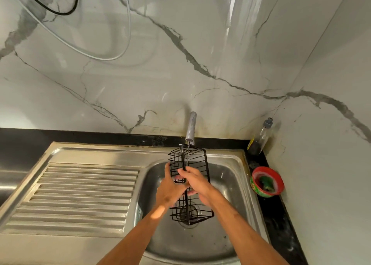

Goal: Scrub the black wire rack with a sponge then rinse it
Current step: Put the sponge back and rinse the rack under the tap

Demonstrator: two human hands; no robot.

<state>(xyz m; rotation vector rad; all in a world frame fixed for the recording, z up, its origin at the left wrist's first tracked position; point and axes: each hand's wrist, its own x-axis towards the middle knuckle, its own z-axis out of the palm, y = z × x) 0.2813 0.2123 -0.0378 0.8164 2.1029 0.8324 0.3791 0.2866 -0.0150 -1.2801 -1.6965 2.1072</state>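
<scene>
The black wire rack (195, 161) stands on end over the steel sink basin (226, 184), its top just under the grey tap (191, 127). A thin stream of water runs from the tap onto the rack's upper end. My left hand (168, 186) holds the rack's left side near the middle, fingers wrapped round the wires. My right hand (197, 181) grips the central black bar and the right side. The rack's lower end hangs above the drain (188, 210). No sponge is in either hand.
A ribbed steel drainboard (80, 194) lies left of the basin. On the black counter at the right stand a red bowl with a green scrubber inside (267, 181) and a clear soap bottle (260, 137) in the corner. Marble wall behind; cables hang at the upper left.
</scene>
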